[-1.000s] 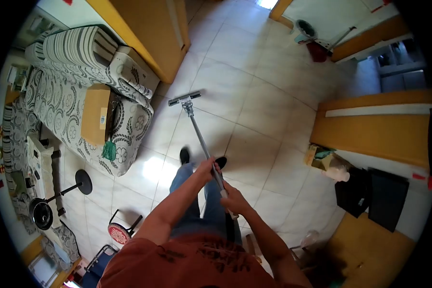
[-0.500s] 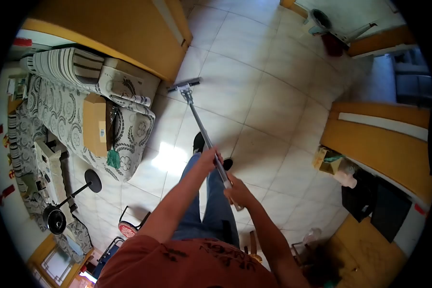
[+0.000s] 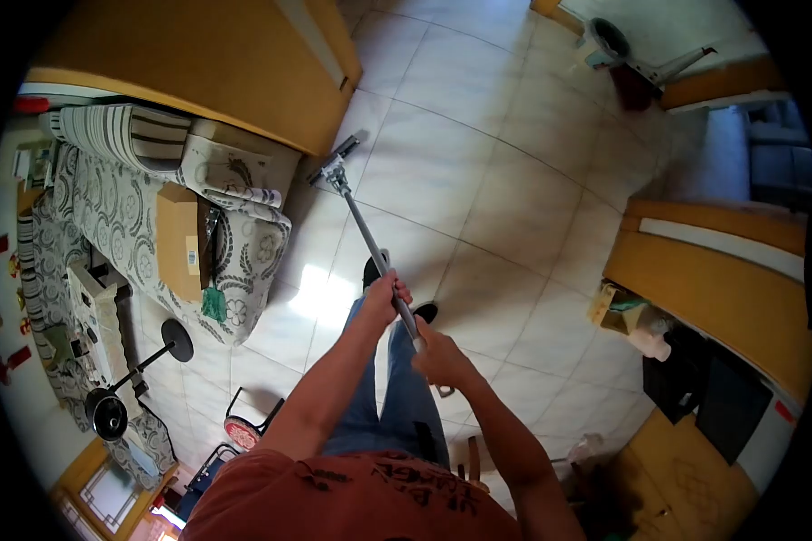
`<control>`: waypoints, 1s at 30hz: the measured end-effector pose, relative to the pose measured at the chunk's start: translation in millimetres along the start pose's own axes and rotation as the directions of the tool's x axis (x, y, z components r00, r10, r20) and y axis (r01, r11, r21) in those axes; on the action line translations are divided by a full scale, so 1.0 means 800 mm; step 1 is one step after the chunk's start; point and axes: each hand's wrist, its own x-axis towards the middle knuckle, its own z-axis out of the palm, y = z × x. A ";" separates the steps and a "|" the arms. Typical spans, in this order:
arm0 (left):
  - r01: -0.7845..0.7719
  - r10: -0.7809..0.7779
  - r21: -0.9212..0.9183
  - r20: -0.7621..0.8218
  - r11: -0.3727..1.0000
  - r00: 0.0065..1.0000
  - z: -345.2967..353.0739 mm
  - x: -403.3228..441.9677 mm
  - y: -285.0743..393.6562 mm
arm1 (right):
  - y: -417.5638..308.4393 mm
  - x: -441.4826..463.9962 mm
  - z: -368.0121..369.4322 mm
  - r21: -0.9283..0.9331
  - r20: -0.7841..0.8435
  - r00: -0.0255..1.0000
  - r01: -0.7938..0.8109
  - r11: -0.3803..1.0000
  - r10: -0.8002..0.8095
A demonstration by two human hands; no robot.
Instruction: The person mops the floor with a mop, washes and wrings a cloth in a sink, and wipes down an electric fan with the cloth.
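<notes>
We see a mop [image 3: 363,225] slanting across the middle of the view, its flat head over the floor [image 3: 514,243] near the corner of a patterned sofa [image 3: 122,212]. The head's underside is hidden, and we cannot tell how firmly it meets the tiles.

Our left hand [image 3: 383,298] is the farther along the pole, its grip wrapped around it. Our right hand [image 3: 440,354] holds nearer the handle end, its grip closed around the pole too, though most of its fingers are hidden. A small loop of the handle shows below it.

Two dark shoes stand beneath the pole, the left shoe [image 3: 376,268] partly covered by it, the right shoe [image 3: 425,312] partly in view.

To the left, an open cardboard box [image 3: 179,243] lies on the sofa beside something green [image 3: 214,305], too small to name. Farther left is a long counter [image 3: 106,317] with small items we cannot make out; a black stand [image 3: 179,341] and a red-seated stool [image 3: 242,432] are nearer us.

At the upper right, a bucket [image 3: 606,45] stands beside a dark red dustpan [image 3: 634,88]. Black rounding cuts off the view's edges, and the lower right is too dark to read.
</notes>
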 end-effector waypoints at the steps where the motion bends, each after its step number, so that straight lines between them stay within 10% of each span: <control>1: 0.018 -0.018 0.009 0.003 1.000 1.000 0.003 0.011 0.002 | -0.008 0.003 -0.010 -0.001 0.000 1.000 -0.004 1.000 0.004; 6: 0.105 -0.105 0.009 -0.020 0.994 0.994 0.011 0.042 -0.021 | -0.004 0.004 -0.041 0.066 0.109 0.982 -0.162 0.985 0.154; 12: 0.124 -0.185 0.484 0.080 0.866 0.979 0.021 0.000 -0.178 | 0.018 -0.136 -0.079 0.150 0.090 0.933 -0.358 0.921 0.348; 20: 0.510 -0.605 0.446 0.095 0.736 0.791 0.104 -0.109 -0.351 | -0.010 -0.331 -0.106 0.392 -0.080 0.832 -0.481 0.785 0.549; 24: 0.535 -0.768 0.630 0.159 0.563 0.620 0.154 -0.166 -0.380 | 0.001 -0.388 -0.100 0.433 -0.236 0.762 -0.473 0.767 0.603; 30: 0.548 -0.789 0.708 0.021 0.445 0.613 0.239 -0.189 -0.352 | -0.051 -0.410 -0.129 0.659 -0.282 0.694 -0.362 0.660 0.663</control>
